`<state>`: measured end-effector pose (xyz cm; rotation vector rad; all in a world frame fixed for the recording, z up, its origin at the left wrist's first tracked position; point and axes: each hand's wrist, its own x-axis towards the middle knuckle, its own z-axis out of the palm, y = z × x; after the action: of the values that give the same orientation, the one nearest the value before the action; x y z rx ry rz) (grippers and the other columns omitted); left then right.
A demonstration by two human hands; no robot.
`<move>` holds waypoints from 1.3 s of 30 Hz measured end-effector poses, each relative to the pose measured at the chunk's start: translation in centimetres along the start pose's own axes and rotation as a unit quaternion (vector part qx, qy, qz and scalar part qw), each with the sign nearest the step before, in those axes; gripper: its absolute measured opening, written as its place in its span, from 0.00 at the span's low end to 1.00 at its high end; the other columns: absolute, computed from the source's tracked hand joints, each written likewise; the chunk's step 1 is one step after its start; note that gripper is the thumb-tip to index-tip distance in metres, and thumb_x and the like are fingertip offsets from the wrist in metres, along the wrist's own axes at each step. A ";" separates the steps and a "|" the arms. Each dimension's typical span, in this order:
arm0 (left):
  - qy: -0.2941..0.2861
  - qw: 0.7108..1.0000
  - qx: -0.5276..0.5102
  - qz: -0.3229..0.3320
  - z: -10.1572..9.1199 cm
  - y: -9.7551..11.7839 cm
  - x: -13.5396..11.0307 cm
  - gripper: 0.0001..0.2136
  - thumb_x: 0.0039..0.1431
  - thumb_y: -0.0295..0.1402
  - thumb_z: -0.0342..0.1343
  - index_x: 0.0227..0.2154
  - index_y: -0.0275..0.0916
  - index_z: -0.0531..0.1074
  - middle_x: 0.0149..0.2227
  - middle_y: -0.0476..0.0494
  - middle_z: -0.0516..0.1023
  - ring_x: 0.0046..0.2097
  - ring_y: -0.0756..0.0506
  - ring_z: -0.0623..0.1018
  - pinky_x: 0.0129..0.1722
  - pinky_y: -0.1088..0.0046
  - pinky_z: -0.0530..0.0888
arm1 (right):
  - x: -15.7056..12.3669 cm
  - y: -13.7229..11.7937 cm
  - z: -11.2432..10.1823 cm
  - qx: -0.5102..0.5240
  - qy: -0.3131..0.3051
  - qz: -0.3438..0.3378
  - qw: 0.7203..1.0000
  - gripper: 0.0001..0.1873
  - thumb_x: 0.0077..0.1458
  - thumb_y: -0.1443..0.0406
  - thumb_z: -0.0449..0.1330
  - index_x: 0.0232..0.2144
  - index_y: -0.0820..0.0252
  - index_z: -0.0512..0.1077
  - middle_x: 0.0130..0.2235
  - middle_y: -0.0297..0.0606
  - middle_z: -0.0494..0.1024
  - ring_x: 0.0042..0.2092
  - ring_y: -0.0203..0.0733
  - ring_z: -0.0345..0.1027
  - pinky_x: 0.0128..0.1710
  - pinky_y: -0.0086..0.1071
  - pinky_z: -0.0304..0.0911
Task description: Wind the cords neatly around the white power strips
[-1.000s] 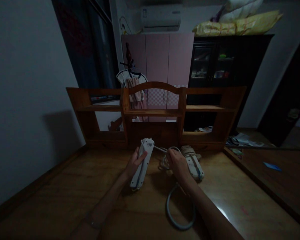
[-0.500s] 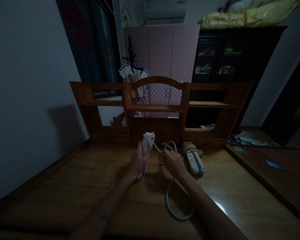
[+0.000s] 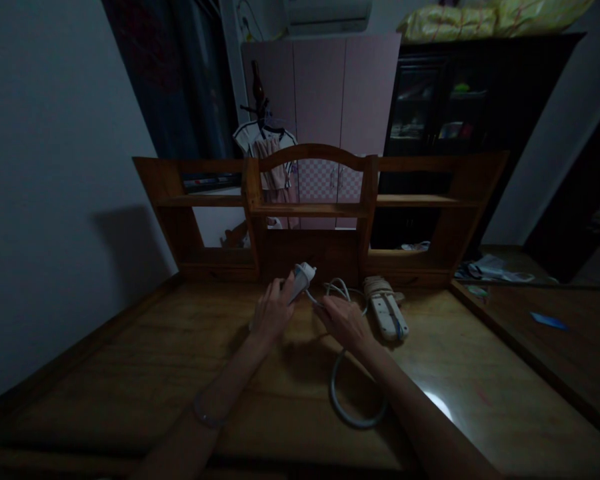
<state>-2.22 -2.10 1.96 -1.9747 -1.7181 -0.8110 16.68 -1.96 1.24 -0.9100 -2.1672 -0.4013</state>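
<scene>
My left hand (image 3: pixel 271 311) is wrapped around a white power strip (image 3: pixel 299 285), which tilts with its far end up over the desk. A pale cord (image 3: pixel 360 423) wraps near that end and runs across to my right hand (image 3: pixel 344 321), whose fingers are closed on it. Below my right hand the cord hangs in a wide loop, and more coils lie behind the hand. To the right of it, a second power strip (image 3: pixel 391 321) rests on the desk, its cord wound around the far end. My left palm hides much of the held strip.
The wooden desk top (image 3: pixel 180 373) spreads beneath my hands. A low wooden shelf unit (image 3: pixel 310 211) stands along its back edge. At the left rises a wall (image 3: pixel 55 167); at the right, a raised edge (image 3: pixel 520 360) borders the desk.
My left hand has turned the power strip, so it now leans more to the right and its near end is hidden. My right hand stays closed on the cord. The view has shifted slightly.
</scene>
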 end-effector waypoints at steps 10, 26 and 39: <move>-0.074 0.986 -0.098 0.110 -0.3 0.2 -0.5 0.28 0.59 0.41 0.52 0.61 0.48 0.53 0.43 0.41 0.70 0.44 0.42 0.71 0.43 0.69 0.68 | 0.1 1.0 -1.6 0.054 0.021 0.002 0.998 0.13 0.62 0.57 0.53 0.32 0.60 0.69 0.30 0.37 0.74 0.32 0.35 0.67 0.31 0.27 0.56; -0.166 0.918 -0.348 0.096 -3.1 1.7 -0.9 0.14 0.53 0.48 0.56 0.37 0.45 0.71 0.32 0.46 0.76 0.31 0.44 0.74 0.31 0.73 0.66 | 1.2 0.7 -4.0 0.136 0.049 0.061 0.988 0.20 0.54 0.54 0.60 0.44 0.60 0.66 0.36 0.40 0.73 0.37 0.41 0.67 0.37 0.30 0.61; -0.164 0.476 -0.819 -0.276 -2.4 -2.4 2.5 0.33 0.53 0.61 0.38 0.30 0.32 0.73 0.22 0.43 0.73 0.22 0.50 0.72 0.21 0.76 0.70 | -0.1 3.5 -0.7 0.089 -0.075 0.115 0.986 0.32 0.58 0.53 0.54 0.61 0.56 0.54 0.54 0.46 0.68 0.54 0.48 0.61 0.51 0.41 0.58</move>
<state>-4.75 -1.37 5.26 -2.3199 -1.7371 -3.5661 19.60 0.04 1.63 -1.1030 -2.1591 -0.0256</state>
